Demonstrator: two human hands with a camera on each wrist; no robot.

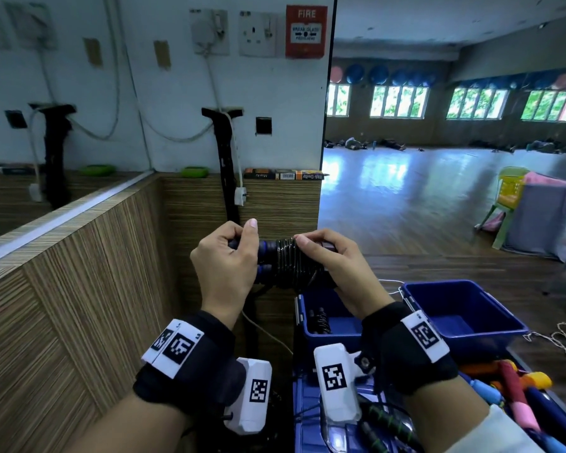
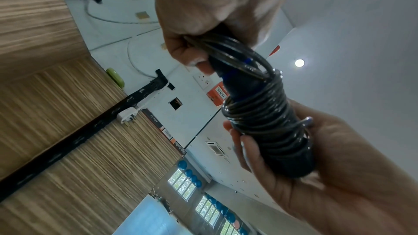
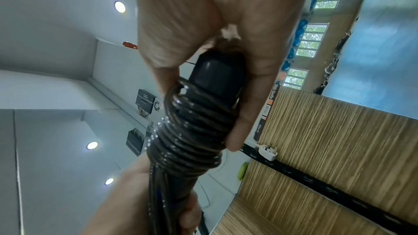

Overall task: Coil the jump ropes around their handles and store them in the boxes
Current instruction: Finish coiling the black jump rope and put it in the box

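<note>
A black jump rope (image 1: pixel 286 261) is wound in tight turns around its two black-and-blue handles, held level at chest height. My left hand (image 1: pixel 229 253) grips the left, blue-ringed end of the handles. My right hand (image 1: pixel 321 256) grips the right end, its thumb pressing on the coil (image 3: pixel 192 137). In the left wrist view the coiled rope (image 2: pixel 264 119) runs between both hands, with loose strands under my left fingers. Below stand two blue boxes: the near box (image 1: pixel 330 335) holds a coiled black rope, the right box (image 1: pixel 464 308) looks bare inside.
A wood-panelled counter wall (image 1: pixel 79 273) runs along my left. Below right lies a blue bin (image 1: pixel 311 416) of loose ropes with coloured handles (image 1: pixel 517 393). A black strap with a white plug (image 1: pixel 241 196) hangs ahead. A mirror shows a wooden hall floor (image 1: pixel 406 191).
</note>
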